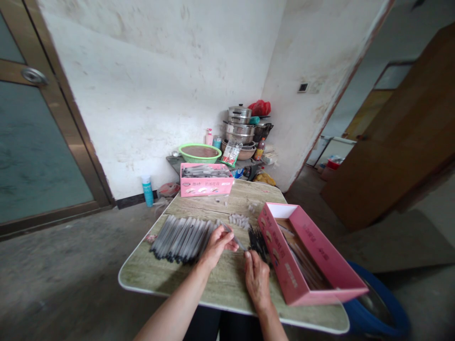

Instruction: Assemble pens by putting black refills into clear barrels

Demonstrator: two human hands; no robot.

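My left hand (217, 246) is closed around a slim translucent pen (239, 241) that slants down to the right. At its lower end the fingers of my right hand (256, 272) are pinched together; any small part between them is hidden. Left of my hands lies a thick row of clear pens (183, 237) with black tips toward me. Small translucent pieces (240, 220) sit in a cluster beyond my left hand. A pile of thin black pen parts (259, 241) lies beside the open pink box (289, 274), which contains long thin sticks or tubes.
At the table's (149, 279) far edge stands another pink box (206, 187) filled with pens. Behind it are a green basin (200, 154), stacked steel pots (240, 125) and bottles. A blue tub (387, 303) is on the floor at right, a spray can (147, 190) at left.
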